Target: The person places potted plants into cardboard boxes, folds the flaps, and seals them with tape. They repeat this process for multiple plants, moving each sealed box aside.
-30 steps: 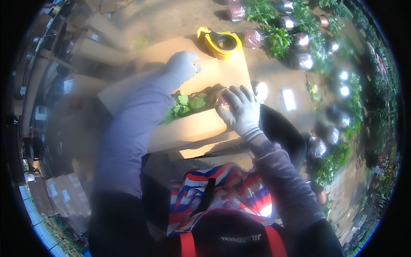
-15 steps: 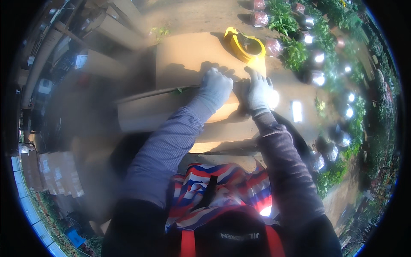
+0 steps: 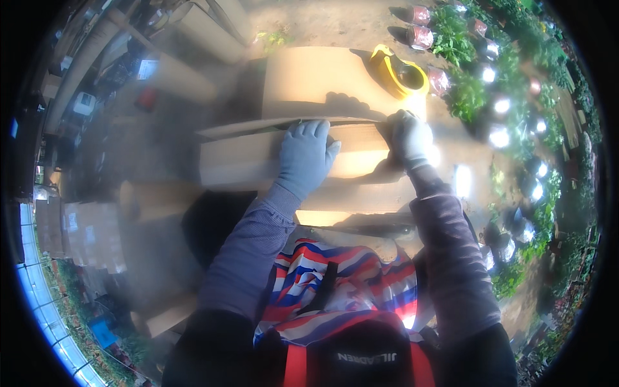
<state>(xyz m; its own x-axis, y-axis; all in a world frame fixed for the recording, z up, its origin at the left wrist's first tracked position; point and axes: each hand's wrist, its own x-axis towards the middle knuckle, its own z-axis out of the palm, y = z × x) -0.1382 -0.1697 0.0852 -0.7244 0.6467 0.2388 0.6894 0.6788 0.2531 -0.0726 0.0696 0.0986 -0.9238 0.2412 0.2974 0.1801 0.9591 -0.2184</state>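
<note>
A brown cardboard box [image 3: 322,80] stands in front of me with its flaps folded down. My left hand [image 3: 308,155], in a light grey glove, lies flat with fingers spread on the near flap [image 3: 245,161], pressing it. My right hand [image 3: 408,137], also gloved, presses on the flap's right end near the seam. A thin strip of green leaves [image 3: 284,128] shows in the gap between the flaps. A yellow tape dispenser [image 3: 398,72] rests on the far flap, just beyond my right hand.
Potted green plants in shiny wrappers [image 3: 496,97] line the ground on the right. More cardboard boxes [image 3: 193,32] stand at the far left. A red, white and blue striped bag [image 3: 335,284] hangs below my arms. Stacked cartons [image 3: 77,238] sit at the lower left.
A second ago the box was open with leafy plants showing and my hands inside. The flaps have since come down and both hands now press on top.
</note>
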